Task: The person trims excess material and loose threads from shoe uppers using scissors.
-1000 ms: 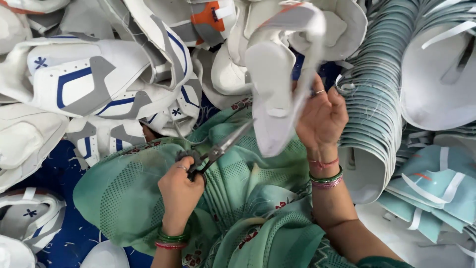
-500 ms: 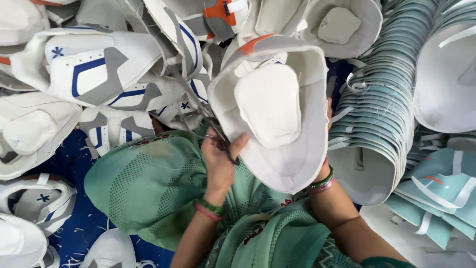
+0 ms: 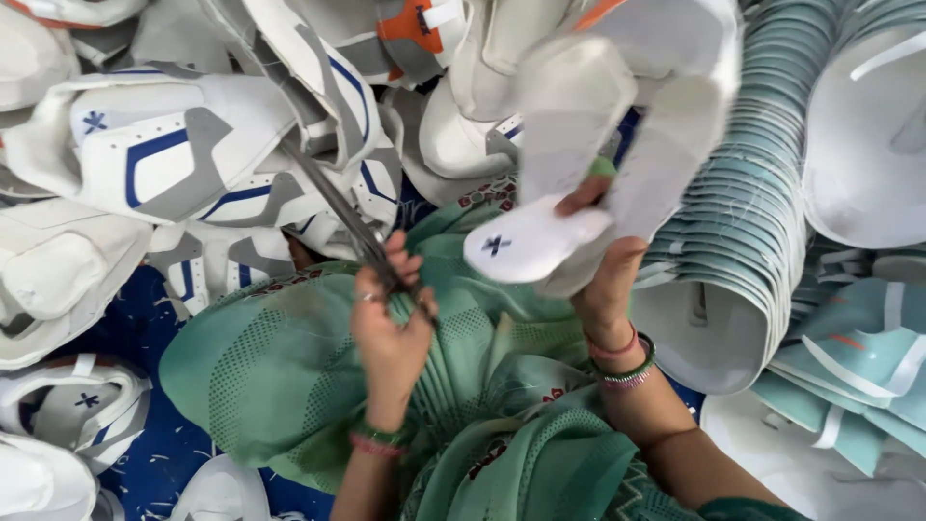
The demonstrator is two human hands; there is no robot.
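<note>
A: Leftmost, what is lying at the frame's edge?

B: White shoe uppers with blue and grey panels [image 3: 164, 164] are piling up over a blue floor [image 3: 135, 338].

A: Moving rightward, what is the left hand doing?

B: The left hand [image 3: 391, 318] is closing around the handles of the scissors [image 3: 338, 207]. Their long axis is running diagonally, with the blades pointing up and to the left, towards the pile.

A: And further right?

B: The right hand [image 3: 608, 280] is gripping a white shoe upper [image 3: 617, 125], raised above the lap in green cloth [image 3: 289, 386]. Its rounded tongue piece is pointing left and downward; the rest is blurring upward.

A: What could be going wrong from here?

B: Judging by the blur, the upper is swinging; a blade meeting it carelessly could be nicking the panel or the thumb beside it. At far right, stacked pale green pieces [image 3: 743, 193] are leaning close and could be getting knocked.
</note>
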